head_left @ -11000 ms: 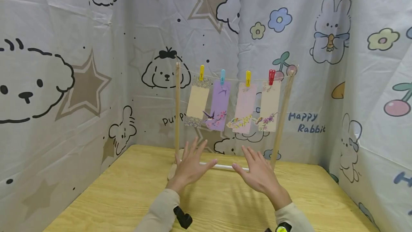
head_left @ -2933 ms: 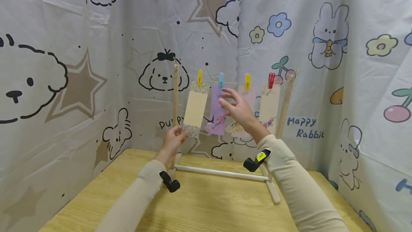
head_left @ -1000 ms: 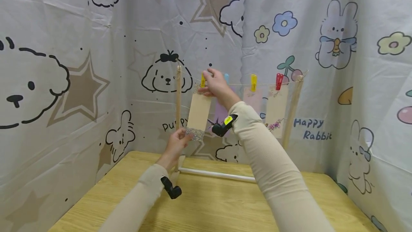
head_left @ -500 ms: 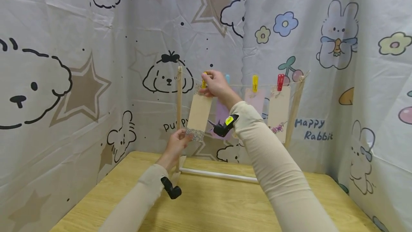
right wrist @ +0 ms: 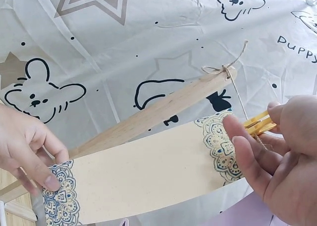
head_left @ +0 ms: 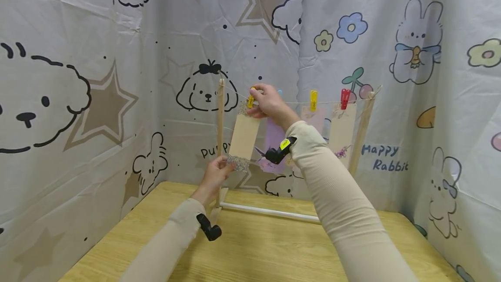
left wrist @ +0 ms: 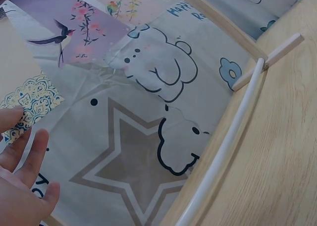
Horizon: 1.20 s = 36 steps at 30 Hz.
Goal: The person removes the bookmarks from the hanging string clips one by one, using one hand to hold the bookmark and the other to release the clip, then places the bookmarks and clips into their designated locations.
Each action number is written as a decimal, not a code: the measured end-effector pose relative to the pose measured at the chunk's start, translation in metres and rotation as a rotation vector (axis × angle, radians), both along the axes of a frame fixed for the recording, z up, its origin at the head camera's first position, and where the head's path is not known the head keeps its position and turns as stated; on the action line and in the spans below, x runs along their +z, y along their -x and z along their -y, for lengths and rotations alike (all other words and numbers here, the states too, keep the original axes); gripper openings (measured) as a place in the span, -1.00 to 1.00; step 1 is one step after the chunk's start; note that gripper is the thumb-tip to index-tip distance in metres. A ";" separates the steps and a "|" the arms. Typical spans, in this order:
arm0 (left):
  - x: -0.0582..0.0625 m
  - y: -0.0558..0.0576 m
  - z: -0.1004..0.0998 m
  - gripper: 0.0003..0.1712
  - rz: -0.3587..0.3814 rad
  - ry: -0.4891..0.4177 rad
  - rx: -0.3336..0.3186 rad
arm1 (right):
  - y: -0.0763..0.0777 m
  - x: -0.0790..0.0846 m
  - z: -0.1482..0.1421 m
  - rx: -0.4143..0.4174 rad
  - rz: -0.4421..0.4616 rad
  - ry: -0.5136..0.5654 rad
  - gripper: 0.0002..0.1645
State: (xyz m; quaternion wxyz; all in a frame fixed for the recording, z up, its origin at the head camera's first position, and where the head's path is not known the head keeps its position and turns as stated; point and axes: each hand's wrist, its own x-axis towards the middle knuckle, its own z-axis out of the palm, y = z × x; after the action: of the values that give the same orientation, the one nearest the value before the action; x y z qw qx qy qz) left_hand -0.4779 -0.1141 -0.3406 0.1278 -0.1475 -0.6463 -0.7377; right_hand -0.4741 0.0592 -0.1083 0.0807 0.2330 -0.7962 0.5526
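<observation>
A cream bookmark card (head_left: pixel 244 136) with blue lace-pattern ends hangs slightly tilted at the left of a string line. My left hand (head_left: pixel 214 175) pinches its lower end between thumb and fingers. At the top, my right hand (head_left: pixel 272 103) pinches a yellow clothespin (right wrist: pixel 260 124) on the string, and other fingers lie against the card's upper patterned end. Fingers hide whether the clothespin's tips still bite the card. Right of it hangs a purple card (left wrist: pixel 74 28) with a swallow and blossoms, partly behind my right hand.
A pink card (head_left: pixel 312 119) under another yellow clothespin (head_left: pixel 313 100) and a cream floral card (head_left: pixel 342 127) under a red clothespin (head_left: pixel 345 99) hang further right. Wooden posts (head_left: pixel 221 121) and a white bar (head_left: pixel 270 212) form the rack on the wooden table (head_left: pixel 254 247). Printed curtains surround it.
From over the table, my left hand has gone to the cream card's lower end. My right hand has risen past the purple card to the left yellow clothespin and now pinches it.
</observation>
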 end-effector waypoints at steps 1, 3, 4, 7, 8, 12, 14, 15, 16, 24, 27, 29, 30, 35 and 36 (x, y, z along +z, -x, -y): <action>0.000 0.000 0.000 -0.83 0.001 -0.005 -0.004 | 0.000 0.000 0.000 -0.001 -0.001 0.006 -0.53; -0.001 0.001 0.000 -0.84 -0.001 -0.003 -0.008 | 0.000 -0.001 0.000 -0.006 0.000 0.013 -0.58; -0.001 0.002 0.000 -0.84 0.000 -0.003 -0.010 | 0.000 -0.001 0.000 -0.008 0.000 0.017 -0.61; -0.002 0.002 0.001 -0.86 0.003 -0.001 -0.014 | 0.000 -0.001 0.001 -0.012 0.001 0.026 -0.66; -0.002 0.002 0.001 -0.87 0.003 -0.002 -0.013 | 0.000 -0.001 0.002 -0.014 0.004 0.030 -0.67; -0.001 0.001 0.001 -0.87 0.005 -0.015 -0.011 | -0.001 -0.001 0.003 -0.034 -0.003 0.047 -0.65; -0.001 0.001 0.001 -0.86 0.005 -0.020 -0.013 | -0.001 -0.002 0.004 -0.057 -0.016 0.056 -0.65; -0.001 0.002 0.000 -0.85 0.006 -0.024 -0.016 | -0.001 -0.003 0.004 -0.071 -0.025 0.059 -0.64; 0.000 0.002 0.000 -0.85 0.007 -0.028 -0.017 | -0.001 -0.003 0.005 -0.085 -0.035 0.061 -0.64; 0.000 0.004 -0.002 -0.86 -0.005 -0.007 -0.014 | -0.001 -0.009 0.009 -0.141 -0.084 0.124 -0.68; 0.001 0.003 -0.003 -0.84 0.002 0.003 -0.003 | 0.001 -0.010 0.011 -0.130 -0.074 0.179 -0.69; 0.003 0.003 -0.003 -0.81 0.006 0.014 0.006 | 0.001 -0.010 0.012 -0.134 -0.067 0.204 -0.68; 0.003 0.002 -0.002 -0.79 0.005 0.021 0.011 | 0.002 -0.010 0.012 -0.138 -0.065 0.216 -0.68; 0.004 0.001 -0.003 -0.82 -0.001 0.029 0.014 | 0.002 -0.013 0.012 -0.180 -0.073 0.265 -0.69; 0.004 0.001 -0.003 -0.84 -0.004 0.026 0.014 | 0.002 -0.013 0.012 -0.187 -0.079 0.273 -0.69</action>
State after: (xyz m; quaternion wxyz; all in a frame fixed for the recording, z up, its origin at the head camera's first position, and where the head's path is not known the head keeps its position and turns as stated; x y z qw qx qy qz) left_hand -0.4792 -0.1108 -0.3364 0.1322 -0.1464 -0.6567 -0.7279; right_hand -0.4762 0.0470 -0.1216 0.1936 0.1663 -0.7280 0.6363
